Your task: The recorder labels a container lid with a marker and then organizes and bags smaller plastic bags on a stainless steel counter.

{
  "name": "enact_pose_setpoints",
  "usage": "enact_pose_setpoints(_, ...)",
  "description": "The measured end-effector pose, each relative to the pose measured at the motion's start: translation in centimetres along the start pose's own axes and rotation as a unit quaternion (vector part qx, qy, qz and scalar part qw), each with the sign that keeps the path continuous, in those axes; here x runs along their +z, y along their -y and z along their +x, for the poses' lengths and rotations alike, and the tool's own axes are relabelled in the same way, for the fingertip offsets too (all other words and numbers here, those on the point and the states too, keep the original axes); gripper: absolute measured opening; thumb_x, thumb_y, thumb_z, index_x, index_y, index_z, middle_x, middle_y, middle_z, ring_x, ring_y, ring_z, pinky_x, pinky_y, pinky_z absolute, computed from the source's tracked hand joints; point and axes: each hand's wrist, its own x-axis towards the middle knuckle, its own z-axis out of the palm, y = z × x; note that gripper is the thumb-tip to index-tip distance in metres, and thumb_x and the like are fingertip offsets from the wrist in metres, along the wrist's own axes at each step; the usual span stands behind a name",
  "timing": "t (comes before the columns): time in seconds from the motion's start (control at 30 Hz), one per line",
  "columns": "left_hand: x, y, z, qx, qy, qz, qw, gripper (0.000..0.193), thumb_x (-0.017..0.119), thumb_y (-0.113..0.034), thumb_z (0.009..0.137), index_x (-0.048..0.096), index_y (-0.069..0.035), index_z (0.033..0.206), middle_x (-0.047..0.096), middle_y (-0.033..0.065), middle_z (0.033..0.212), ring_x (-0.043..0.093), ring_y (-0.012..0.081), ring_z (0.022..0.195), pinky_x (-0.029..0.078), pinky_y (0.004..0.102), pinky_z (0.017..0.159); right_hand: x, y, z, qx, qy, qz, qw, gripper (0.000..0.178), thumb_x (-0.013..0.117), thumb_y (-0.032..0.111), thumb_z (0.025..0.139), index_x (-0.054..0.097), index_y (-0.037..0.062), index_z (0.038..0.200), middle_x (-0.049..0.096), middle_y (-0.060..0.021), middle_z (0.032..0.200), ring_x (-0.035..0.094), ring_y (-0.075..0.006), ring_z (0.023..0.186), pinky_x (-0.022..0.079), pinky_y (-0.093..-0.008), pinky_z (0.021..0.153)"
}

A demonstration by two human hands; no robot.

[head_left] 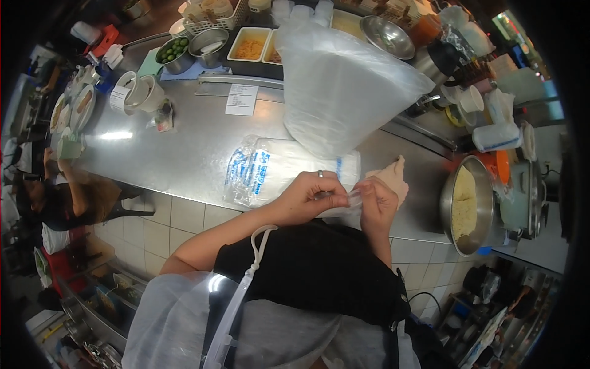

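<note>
Centre of frame, both hands meeting over steel counter [184, 154] edge. Left hand [307, 197], ring on one finger, fingers curled, pinching small clear plastic bag [351, 198]. Right hand [379, 206] pinching same bag from the other side, fingertips pressed together on it. Just above hands, pack of clear bags with blue print [270, 169] lying flat on counter. Large clear plastic bag [344, 86] standing upper centre. Beige cloth [393, 174] just right of hands. Right of frame, big metal bowl [447, 209] with pale yellow food. Upper left, bowl of limes [174, 52]. Another person at left edge.
</note>
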Motion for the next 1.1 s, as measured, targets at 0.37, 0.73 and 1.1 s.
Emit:
enact_pose_setpoints(0.37,0.1,0.8,0.2,-0.01,-0.055,-0.135,0.989,0.013,0.06,-0.013,0.091,0.065,-0.002,0.086,0.054,-0.0003,0.078,0.047,0.0089,0.077,0.039,0.0236,0.069,0.6,-2.5,0.2,-0.004,0.185,0.477,0.859,0.036,0.064,0.021,0.089,0.053,0.003,0.059,0.05,-0.0045,0.062,0.046,-0.015,0.06,0.038,-0.0304,0.059)
enact_pose_setpoints(0.73,-5.0,-1.1,-1.4,-0.058,0.303,-0.011,0.951,0.016,0.062,-0.014,0.088,0.057,0.001,0.087,0.055,0.0051,0.07,0.052,0.0132,0.065,0.041,0.0295,0.059,-3.4,-3.5,-1.3,0.0,0.139,0.698,0.703,0.024,0.058,0.024,0.093,0.046,0.0117,0.075,0.039,-0.0002,0.067,0.044,-0.0121,0.057,0.039,-0.0282,0.051)
enact_pose_setpoints(1.1,-11.7,-2.5,2.8,0.0,-0.025,-0.23,0.973,0.026,0.069,-0.018,0.072,0.056,0.0,0.084,0.051,0.0014,0.077,0.052,0.0128,0.064,0.043,0.0258,0.058,-8.1,2.5,4.2,0.089,0.253,0.146,0.952,0.015,0.064,0.015,0.087,0.058,0.0031,0.095,0.057,0.0027,0.082,0.05,-0.0051,0.073,0.04,-0.02,0.066)
